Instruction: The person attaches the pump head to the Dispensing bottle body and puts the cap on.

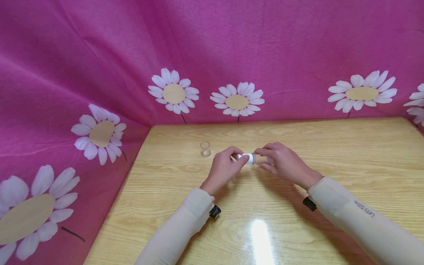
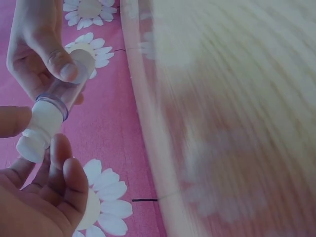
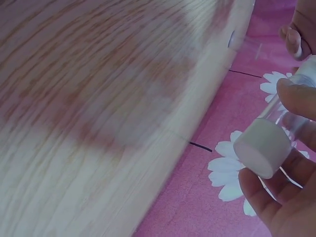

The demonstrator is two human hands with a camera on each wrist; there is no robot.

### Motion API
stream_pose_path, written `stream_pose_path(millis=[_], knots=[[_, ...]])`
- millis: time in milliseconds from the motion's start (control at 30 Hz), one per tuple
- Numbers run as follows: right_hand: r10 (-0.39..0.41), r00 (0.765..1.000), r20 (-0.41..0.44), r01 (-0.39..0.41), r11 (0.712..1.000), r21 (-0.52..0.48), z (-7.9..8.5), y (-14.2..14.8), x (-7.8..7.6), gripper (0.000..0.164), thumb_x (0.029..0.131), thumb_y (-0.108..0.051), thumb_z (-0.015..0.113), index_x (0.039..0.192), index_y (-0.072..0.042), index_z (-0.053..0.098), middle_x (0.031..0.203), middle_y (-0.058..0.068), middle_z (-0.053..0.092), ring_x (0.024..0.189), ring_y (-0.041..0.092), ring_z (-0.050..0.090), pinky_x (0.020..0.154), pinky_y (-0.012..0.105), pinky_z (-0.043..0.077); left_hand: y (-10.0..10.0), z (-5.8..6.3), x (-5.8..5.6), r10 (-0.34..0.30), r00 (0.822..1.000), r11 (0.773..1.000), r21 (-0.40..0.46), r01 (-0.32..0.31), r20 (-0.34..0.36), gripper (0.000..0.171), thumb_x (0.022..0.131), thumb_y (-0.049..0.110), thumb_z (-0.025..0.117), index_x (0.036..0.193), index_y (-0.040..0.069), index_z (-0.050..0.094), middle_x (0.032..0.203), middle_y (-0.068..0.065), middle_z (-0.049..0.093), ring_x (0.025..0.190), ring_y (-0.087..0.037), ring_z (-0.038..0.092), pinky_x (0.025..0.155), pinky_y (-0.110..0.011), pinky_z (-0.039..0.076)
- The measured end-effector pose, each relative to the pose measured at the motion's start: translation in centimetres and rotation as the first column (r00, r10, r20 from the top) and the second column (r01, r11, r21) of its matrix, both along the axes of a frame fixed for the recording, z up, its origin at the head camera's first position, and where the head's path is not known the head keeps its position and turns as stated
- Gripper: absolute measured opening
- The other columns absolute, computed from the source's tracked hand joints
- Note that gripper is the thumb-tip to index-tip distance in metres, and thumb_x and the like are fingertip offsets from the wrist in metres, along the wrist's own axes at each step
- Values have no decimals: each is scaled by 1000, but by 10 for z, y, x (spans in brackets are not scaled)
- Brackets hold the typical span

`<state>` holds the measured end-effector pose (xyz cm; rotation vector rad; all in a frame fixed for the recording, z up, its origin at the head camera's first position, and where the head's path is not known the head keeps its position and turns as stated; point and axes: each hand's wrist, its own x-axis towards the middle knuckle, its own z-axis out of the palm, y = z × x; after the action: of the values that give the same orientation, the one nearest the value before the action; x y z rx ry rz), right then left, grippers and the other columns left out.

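Note:
Between both hands a small clear bottle (image 1: 261, 159) lies roughly level above the table, its white top (image 1: 246, 158) toward the left. With thumb and fingers, my left hand (image 1: 222, 167) holds the white top; the left wrist view shows the narrower white tip (image 2: 30, 148) among its fingers. My right hand (image 1: 287, 165) grips the clear body, thumb on one side and fingers on the other. In the right wrist view the bottle's other end has a round white base (image 3: 262, 147). What is inside the bottle cannot be made out.
A clear, cup-like piece (image 1: 205, 150) stands on the wooden table (image 1: 159, 191) to the left of the hands. Pink cloth with large daisies (image 1: 237, 101) hangs along the table's back and left edges. Light glares off the near tabletop.

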<state>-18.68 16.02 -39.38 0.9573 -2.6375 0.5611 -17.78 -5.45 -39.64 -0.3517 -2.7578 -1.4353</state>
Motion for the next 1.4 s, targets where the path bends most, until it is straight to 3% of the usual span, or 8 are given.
stream_pose_path(millis=[200,400,500,633,800,1000,1267,1400], knots=[[3,1000,11,-3,1000,-1,3,-1,1,40,82,-14,81,119,-5,70,102,14,71,87,25,65,75,42,57,-3,-2,3,-91,992,995,23,94,-90,28,91,19,71,117,12,61,107,-3,61,68,-8,50,56,-17,42],[-4,1000,23,4,1000,6,1,-1,1,40,81,-15,81,118,-6,71,102,14,72,88,25,65,75,42,58,-4,-4,4,-118,988,993,17,120,-97,31,91,18,71,119,10,60,109,-4,61,69,-10,52,56,-16,42],[1,1000,16,-1,1000,6,0,-1,1,40,80,-14,82,118,-6,71,101,13,72,87,25,65,75,42,57,-4,-4,4,-109,991,993,26,111,-77,33,92,20,71,122,11,59,111,-4,61,71,-10,53,58,-18,44],[11,1000,12,-11,1000,8,-2,-2,2,39,80,-14,82,117,-6,71,100,13,72,86,25,65,75,42,57,-3,-2,4,-37,999,999,20,37,-4,36,95,37,65,124,16,60,111,2,62,75,-10,54,62,-22,46],[12,1000,11,-13,1000,16,-1,-3,3,38,81,-14,82,116,-6,71,101,13,72,86,24,65,75,41,57,-3,-1,2,33,996,998,-58,-29,80,38,97,54,54,95,19,68,84,4,63,67,-12,51,59,-25,41],[14,1000,22,-15,1000,22,1,-2,4,38,81,-13,81,117,-7,71,101,13,72,86,24,65,75,41,56,-2,-1,2,24,994,996,-86,-15,106,39,97,51,55,81,17,65,69,4,55,63,-13,47,57,-25,37],[5,1000,29,-6,1000,26,0,-3,3,39,81,-15,81,117,-7,71,101,13,72,86,24,65,75,41,57,-2,0,2,31,994,996,-88,-22,104,37,97,50,56,84,17,67,73,3,57,64,-13,48,58,-25,38],[-5,1000,31,4,1000,25,0,-3,3,39,81,-17,82,118,-7,71,102,12,72,87,23,65,76,41,57,-3,0,2,-10,995,999,-36,14,102,26,96,43,62,96,17,67,82,2,62,66,-12,52,58,-25,43]])
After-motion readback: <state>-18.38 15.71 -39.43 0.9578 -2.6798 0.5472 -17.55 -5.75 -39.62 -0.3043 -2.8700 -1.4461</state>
